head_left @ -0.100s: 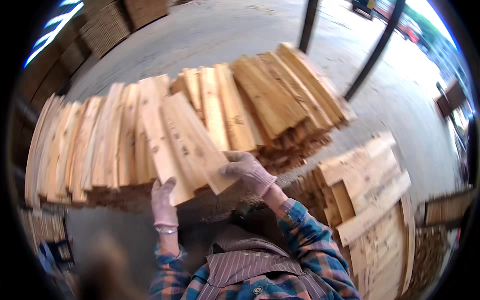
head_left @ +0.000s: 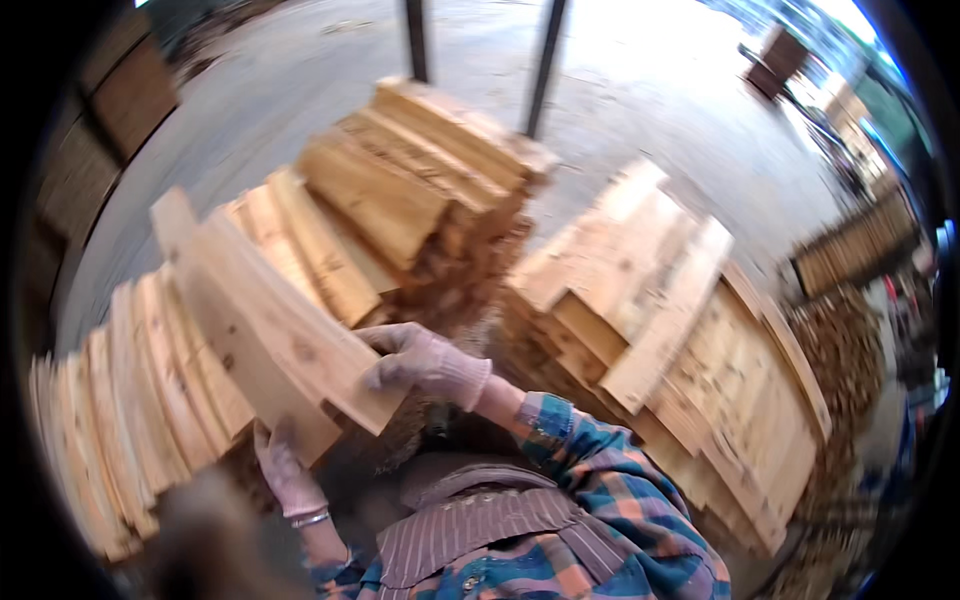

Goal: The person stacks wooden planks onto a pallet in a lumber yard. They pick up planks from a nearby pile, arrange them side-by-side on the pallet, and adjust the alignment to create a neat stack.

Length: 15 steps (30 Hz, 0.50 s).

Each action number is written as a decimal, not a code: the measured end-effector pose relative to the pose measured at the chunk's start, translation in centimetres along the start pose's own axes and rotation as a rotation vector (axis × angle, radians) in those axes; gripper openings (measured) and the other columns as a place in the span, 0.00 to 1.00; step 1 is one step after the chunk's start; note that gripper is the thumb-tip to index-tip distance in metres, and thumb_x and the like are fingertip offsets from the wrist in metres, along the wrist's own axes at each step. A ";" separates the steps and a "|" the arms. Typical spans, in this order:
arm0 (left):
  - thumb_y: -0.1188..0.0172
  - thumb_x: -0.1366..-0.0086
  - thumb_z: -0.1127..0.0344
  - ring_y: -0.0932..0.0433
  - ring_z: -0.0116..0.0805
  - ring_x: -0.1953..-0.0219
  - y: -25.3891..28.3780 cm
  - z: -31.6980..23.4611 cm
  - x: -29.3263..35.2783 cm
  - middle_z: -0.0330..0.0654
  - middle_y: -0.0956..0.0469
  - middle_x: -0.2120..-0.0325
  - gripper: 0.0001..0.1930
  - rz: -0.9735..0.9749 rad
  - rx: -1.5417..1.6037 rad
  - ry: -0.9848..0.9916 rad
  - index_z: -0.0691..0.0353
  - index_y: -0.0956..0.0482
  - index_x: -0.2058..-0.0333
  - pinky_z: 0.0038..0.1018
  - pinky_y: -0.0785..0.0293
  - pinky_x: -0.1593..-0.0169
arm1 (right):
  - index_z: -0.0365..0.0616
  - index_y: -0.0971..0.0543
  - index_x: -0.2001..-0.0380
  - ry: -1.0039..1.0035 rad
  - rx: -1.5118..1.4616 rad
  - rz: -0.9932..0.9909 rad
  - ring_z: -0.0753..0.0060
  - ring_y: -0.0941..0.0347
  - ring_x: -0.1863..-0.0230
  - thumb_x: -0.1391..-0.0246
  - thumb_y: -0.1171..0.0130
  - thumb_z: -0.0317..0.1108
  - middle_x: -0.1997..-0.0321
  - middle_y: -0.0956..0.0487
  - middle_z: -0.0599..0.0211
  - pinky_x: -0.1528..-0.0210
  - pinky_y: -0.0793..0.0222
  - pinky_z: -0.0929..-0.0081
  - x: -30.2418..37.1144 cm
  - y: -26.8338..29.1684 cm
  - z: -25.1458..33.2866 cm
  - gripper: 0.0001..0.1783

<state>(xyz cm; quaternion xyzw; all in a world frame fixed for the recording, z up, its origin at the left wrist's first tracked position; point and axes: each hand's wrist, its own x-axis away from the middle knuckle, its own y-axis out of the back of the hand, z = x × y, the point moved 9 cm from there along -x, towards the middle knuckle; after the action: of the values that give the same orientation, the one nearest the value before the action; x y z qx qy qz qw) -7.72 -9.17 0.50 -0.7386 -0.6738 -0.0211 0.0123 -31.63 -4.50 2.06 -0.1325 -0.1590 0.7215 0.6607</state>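
Two pale wooden boards, one overlapping the other, are in my gloved hands. My right hand [head_left: 428, 368] is closed on the near right end of the upper board [head_left: 285, 310], its thumb and fingers gripping the edge. At the near end of the lower board [head_left: 235, 350], my left hand [head_left: 287, 470] is closed around the edge, with some fingers hidden beneath. Both boards slant up and left over a long stack of boards [head_left: 150, 370]. Near my right hand lie more stacked boards [head_left: 315, 250] of yellower wood.
To the right stands a second stack of wide boards [head_left: 640, 290], with loose planks lying across its top. Two dark posts [head_left: 545, 70] rise beyond the stacks from a concrete floor [head_left: 300, 70]. Brown stacked blocks [head_left: 130, 100] stand at the far left.
The view has swung to the right, so the stacks sit further left. The two boards have lifted and shifted off the stack's top, still in both hands.
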 end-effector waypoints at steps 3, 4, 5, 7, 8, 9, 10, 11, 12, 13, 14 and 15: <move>0.41 0.37 0.63 0.23 0.34 0.57 -11.9 -0.3 4.0 0.44 0.24 0.56 0.24 0.426 0.270 0.094 0.68 0.32 0.45 0.28 0.25 0.51 | 0.35 0.31 0.39 0.231 0.097 -0.342 0.80 0.29 0.50 0.54 0.34 0.31 0.48 0.22 0.69 0.45 0.33 0.78 11.6 4.7 3.9 0.36; 0.41 0.38 0.65 0.23 0.33 0.57 -15.1 -0.5 5.6 0.43 0.24 0.57 0.23 0.511 0.197 0.056 0.68 0.31 0.46 0.27 0.25 0.52 | 0.35 0.31 0.39 0.328 0.230 -0.448 0.79 0.30 0.48 0.53 0.34 0.32 0.47 0.22 0.69 0.44 0.34 0.78 15.8 5.5 5.4 0.36; 0.41 0.39 0.66 0.23 0.32 0.58 -18.7 -0.9 7.9 0.42 0.23 0.57 0.23 0.674 0.164 0.021 0.69 0.30 0.47 0.26 0.25 0.53 | 0.32 0.34 0.38 0.211 0.108 -0.567 0.77 0.33 0.42 0.53 0.31 0.35 0.41 0.27 0.64 0.40 0.37 0.77 19.5 6.9 4.6 0.40; 0.39 0.41 0.67 0.24 0.30 0.61 -25.2 -0.8 13.1 0.41 0.23 0.60 0.19 0.966 0.140 0.101 0.69 0.27 0.52 0.24 0.26 0.55 | 0.30 0.38 0.37 0.408 -0.109 -0.687 0.73 0.31 0.42 0.51 0.33 0.35 0.41 0.27 0.59 0.40 0.34 0.74 27.3 7.3 6.0 0.41; 0.38 0.42 0.67 0.24 0.29 0.62 -28.2 -0.5 15.9 0.41 0.22 0.62 0.16 1.109 0.176 0.196 0.70 0.25 0.57 0.23 0.26 0.57 | 0.30 0.37 0.37 0.409 0.024 -0.861 0.72 0.29 0.44 0.51 0.34 0.34 0.42 0.26 0.59 0.41 0.33 0.75 32.0 7.3 6.3 0.40; 0.37 0.43 0.69 0.24 0.27 0.64 -30.7 0.5 18.5 0.39 0.21 0.64 0.15 1.181 0.109 0.305 0.69 0.24 0.58 0.23 0.26 0.58 | 0.29 0.36 0.38 0.401 0.051 -1.040 0.72 0.28 0.45 0.52 0.36 0.34 0.43 0.25 0.60 0.42 0.32 0.75 36.0 7.5 6.0 0.39; 0.36 0.44 0.70 0.24 0.25 0.66 -33.1 1.2 21.2 0.38 0.21 0.66 0.15 1.269 0.088 0.368 0.69 0.24 0.58 0.22 0.26 0.59 | 0.30 0.35 0.38 0.412 0.098 -1.161 0.73 0.27 0.47 0.52 0.36 0.33 0.44 0.24 0.59 0.43 0.32 0.76 40.0 7.2 6.0 0.38; 0.35 0.45 0.70 0.24 0.25 0.67 -34.9 1.7 23.5 0.38 0.20 0.67 0.15 1.313 0.069 0.406 0.69 0.23 0.58 0.22 0.26 0.60 | 0.30 0.34 0.38 0.362 0.125 -1.341 0.73 0.27 0.47 0.51 0.38 0.32 0.46 0.24 0.59 0.44 0.31 0.77 43.6 7.8 5.4 0.36; 0.34 0.46 0.71 0.24 0.24 0.67 -36.6 2.2 25.4 0.38 0.20 0.67 0.16 1.349 0.027 0.428 0.69 0.23 0.58 0.22 0.26 0.61 | 0.31 0.34 0.39 0.325 0.222 -1.498 0.74 0.26 0.51 0.48 0.39 0.33 0.49 0.22 0.60 0.47 0.29 0.77 46.8 7.8 5.3 0.34; 0.33 0.47 0.71 0.23 0.25 0.68 -38.1 2.5 26.8 0.38 0.20 0.69 0.17 1.394 0.039 0.465 0.69 0.23 0.58 0.22 0.25 0.62 | 0.29 0.35 0.39 0.303 0.296 -1.528 0.70 0.24 0.52 0.48 0.37 0.38 0.50 0.22 0.55 0.49 0.26 0.76 49.1 7.8 5.2 0.36; 0.33 0.47 0.71 0.23 0.25 0.69 -39.2 2.4 27.3 0.39 0.20 0.69 0.17 1.415 0.056 0.443 0.69 0.23 0.58 0.22 0.25 0.63 | 0.26 0.36 0.40 0.242 0.353 -1.591 0.65 0.23 0.54 0.47 0.36 0.43 0.52 0.22 0.51 0.51 0.22 0.74 51.3 8.2 4.6 0.39; 0.33 0.47 0.71 0.23 0.25 0.69 -40.1 2.7 27.4 0.39 0.20 0.69 0.17 1.424 0.029 0.424 0.69 0.23 0.58 0.23 0.25 0.63 | 0.27 0.34 0.43 0.137 0.348 -1.624 0.67 0.23 0.57 0.45 0.37 0.43 0.55 0.22 0.52 0.55 0.22 0.75 52.6 9.5 3.4 0.35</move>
<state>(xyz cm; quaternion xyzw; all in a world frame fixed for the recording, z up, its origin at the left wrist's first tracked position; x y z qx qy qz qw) -45.10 21.89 -1.25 -0.9764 -0.0153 -0.1413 0.1625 -46.48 47.01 2.28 0.0837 -0.0507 0.0250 0.9949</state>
